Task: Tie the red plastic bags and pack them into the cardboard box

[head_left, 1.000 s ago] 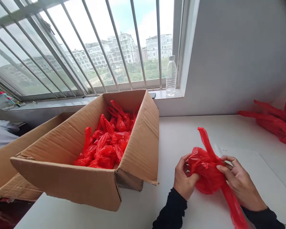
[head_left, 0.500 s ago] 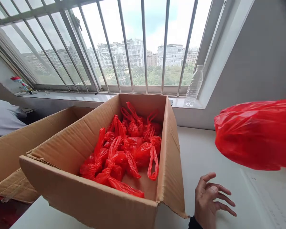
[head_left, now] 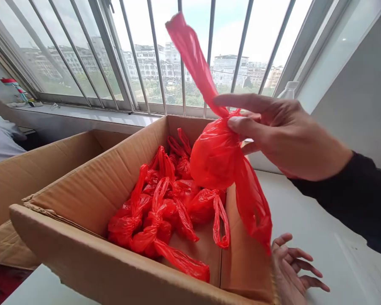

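Note:
My right hand point(head_left: 287, 131) pinches a knotted red plastic bag point(head_left: 214, 154) between thumb and fingers. The bag hangs over the right side of an open cardboard box point(head_left: 108, 271); one loose end sticks up and another dangles down. What is inside the bag is hidden, though it looks rounded. Several similar tied red bags point(head_left: 150, 233) lie in the box, mostly towards its left and back. Low at the right, just outside the box, my left hand point(head_left: 295, 269) rests over the white table point(head_left: 324, 237) with its fingers apart, holding nothing.
Another cardboard box point(head_left: 51, 163) stands to the left, and beyond it part of a person's light clothing point(head_left: 1, 137) shows. A barred window rises behind the box. On its sill point(head_left: 108, 116), a plastic bottle point(head_left: 290, 90) is partly hidden by my right hand.
The red bag has swung in from the right edge to above the box, and my right hand has come into view holding it. My left hand stays low at the right, fingers still spread.

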### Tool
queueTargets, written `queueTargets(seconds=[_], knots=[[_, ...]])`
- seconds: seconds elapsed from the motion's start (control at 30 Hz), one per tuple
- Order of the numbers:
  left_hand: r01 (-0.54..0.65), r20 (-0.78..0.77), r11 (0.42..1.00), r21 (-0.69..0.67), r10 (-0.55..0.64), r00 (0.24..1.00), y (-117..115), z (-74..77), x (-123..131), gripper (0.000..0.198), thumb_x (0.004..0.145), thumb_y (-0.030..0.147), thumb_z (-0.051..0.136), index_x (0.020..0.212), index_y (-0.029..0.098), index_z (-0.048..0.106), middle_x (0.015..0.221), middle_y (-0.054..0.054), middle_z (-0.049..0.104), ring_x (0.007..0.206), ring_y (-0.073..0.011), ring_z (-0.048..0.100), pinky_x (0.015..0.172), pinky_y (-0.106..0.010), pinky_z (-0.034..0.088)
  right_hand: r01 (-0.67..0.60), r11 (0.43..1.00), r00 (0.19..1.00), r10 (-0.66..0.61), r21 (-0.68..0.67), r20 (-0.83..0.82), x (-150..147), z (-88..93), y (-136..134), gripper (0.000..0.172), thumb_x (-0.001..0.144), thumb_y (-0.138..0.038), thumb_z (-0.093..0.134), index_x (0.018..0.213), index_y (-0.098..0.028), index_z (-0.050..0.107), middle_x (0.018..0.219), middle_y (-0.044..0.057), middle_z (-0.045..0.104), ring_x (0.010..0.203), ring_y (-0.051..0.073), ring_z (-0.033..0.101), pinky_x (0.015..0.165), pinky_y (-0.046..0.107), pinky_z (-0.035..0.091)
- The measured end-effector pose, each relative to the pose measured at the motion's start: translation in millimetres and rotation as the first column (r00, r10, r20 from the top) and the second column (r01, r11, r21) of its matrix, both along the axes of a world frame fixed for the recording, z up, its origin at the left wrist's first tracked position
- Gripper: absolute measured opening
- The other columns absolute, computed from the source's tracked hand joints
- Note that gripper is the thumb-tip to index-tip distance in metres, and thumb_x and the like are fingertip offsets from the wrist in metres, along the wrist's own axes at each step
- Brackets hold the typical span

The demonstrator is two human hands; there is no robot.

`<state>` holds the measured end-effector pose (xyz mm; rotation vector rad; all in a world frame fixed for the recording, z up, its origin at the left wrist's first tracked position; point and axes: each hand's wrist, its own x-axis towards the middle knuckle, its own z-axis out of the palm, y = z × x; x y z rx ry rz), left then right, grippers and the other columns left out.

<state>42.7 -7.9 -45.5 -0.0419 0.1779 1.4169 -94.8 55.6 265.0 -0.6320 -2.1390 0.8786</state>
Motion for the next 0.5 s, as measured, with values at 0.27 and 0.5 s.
queueTargets(seconds=[0.27,0.5], knots=[[0.113,0.040,0.985,0.133,-0.120,0.992,9.9,-25.3,-0.2,0.058,0.066,0.050,0.066,0.115,0.020,0.054,0.092,-0.014,0.066,0.078,-0.0329,0.066,0.070,-0.056,0.048,-0.137,0.968,0.955,0.186,-0.210,0.232,-28.2,-43.7,9.7,0.014,0.076,-0.013,0.065,0.071,-0.020,0.076,0.051,-0.005,0.061,0.043,0.008,0.059,0.035,0.013,0.047],[0.049,0.005,0.997,0.067,-0.050,0.999,12.7,-18.7,8.9,0.055,0.066,0.052,0.064,0.109,0.019,0.054,0.081,-0.010,0.064,0.066,-0.0276,0.064,0.061,-0.049,0.050,-0.178,0.843,0.799,0.424,-0.507,0.425,-67.3,-78.5,-8.8,0.009,0.056,-0.013,0.073,0.055,-0.019,0.067,0.041,-0.006,0.054,0.035,0.011,0.057,0.036,0.020,0.049]])
